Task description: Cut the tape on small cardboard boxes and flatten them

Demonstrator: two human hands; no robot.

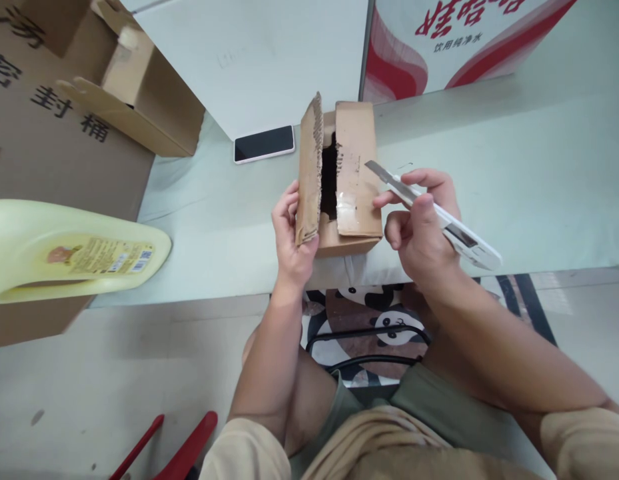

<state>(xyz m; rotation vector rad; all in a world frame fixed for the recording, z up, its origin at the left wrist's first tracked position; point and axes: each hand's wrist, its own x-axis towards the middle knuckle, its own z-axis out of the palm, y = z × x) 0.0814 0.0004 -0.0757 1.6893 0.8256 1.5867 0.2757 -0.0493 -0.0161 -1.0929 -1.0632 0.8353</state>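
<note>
A small brown cardboard box (359, 180) sits on the pale green cloth, its top flaps parted around a dark gap. The left flap is raised with a ragged edge, while the right one lies nearly flat and carries a shiny patch of tape. My left hand (294, 247) grips the raised flap at its near left corner, thumb on the front edge. In my right hand (424, 233) is a white utility knife (452, 230), its metal blade out and pointing up and left over the right flap. One right fingertip touches or nearly touches the box's right edge. The box's contents are hidden in shadow.
A phone (264, 144) lies left of the box on the cloth-covered table (529, 180). Behind stand a white panel (269, 60) and a red-and-white carton (454, 47). Large cardboard boxes (64, 160) and a yellow jug (79, 250) occupy the left.
</note>
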